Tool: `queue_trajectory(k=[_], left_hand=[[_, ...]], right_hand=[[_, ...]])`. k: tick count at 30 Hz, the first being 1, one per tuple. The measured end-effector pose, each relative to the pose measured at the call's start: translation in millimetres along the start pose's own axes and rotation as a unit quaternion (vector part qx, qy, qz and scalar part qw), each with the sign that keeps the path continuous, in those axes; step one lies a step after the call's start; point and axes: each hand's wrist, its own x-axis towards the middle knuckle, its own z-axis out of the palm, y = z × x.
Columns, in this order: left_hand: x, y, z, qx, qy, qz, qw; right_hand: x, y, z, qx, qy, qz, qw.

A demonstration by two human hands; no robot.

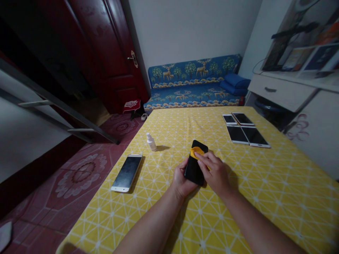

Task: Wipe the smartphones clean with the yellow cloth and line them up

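A black smartphone (194, 171) lies tilted in my left hand (182, 179), whose fingers and palm support it from the side and below. My right hand (215, 173) presses an orange cloth (196, 152) onto the upper part of the phone with its fingers. Part of the cloth is hidden under that hand. To the left of my hands, a small white spray bottle (151, 142) stands upright on the table. Farther left, a larger phone with a white and gold frame (127, 173) lies screen up near the table's left edge.
Several phones (248, 135) lie grouped at the far right of the table, which has a yellow patterned cloth (169, 218). Behind stands a blue sofa (185, 93). White drawers (284, 91) rise at right; a red door (100, 46) and a metal ladder (60, 102) are at left.
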Motion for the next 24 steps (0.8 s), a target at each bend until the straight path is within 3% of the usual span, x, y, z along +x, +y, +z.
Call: queue_trajectory(k=[5, 12, 14, 19, 24], left_hand=[[0, 2, -0.1, -0.009, -0.004, 0.020, 1.000], [-5, 7, -6.3, -0.028, -0.027, -0.085, 0.996], [-4, 8, -7.2, -0.030, -0.025, -0.079, 0.996], [-2, 7, -5.6, -0.046, -0.004, 0.028, 0.999], [-3, 4, -2.8, -0.029, -0.054, 0.001, 0.998]], right_hand=[[1, -23, -5, 0.039, -0.035, -0.101, 0.994], [-2, -32, -5, 0.125, -0.090, -0.179, 0.972], [-1, -29, -5, 0.113, -0.081, -0.180, 0.974], [2, -21, -4, 0.043, -0.035, -0.136, 0.989], [4, -9, -4, -0.018, 0.008, -0.105, 0.994]])
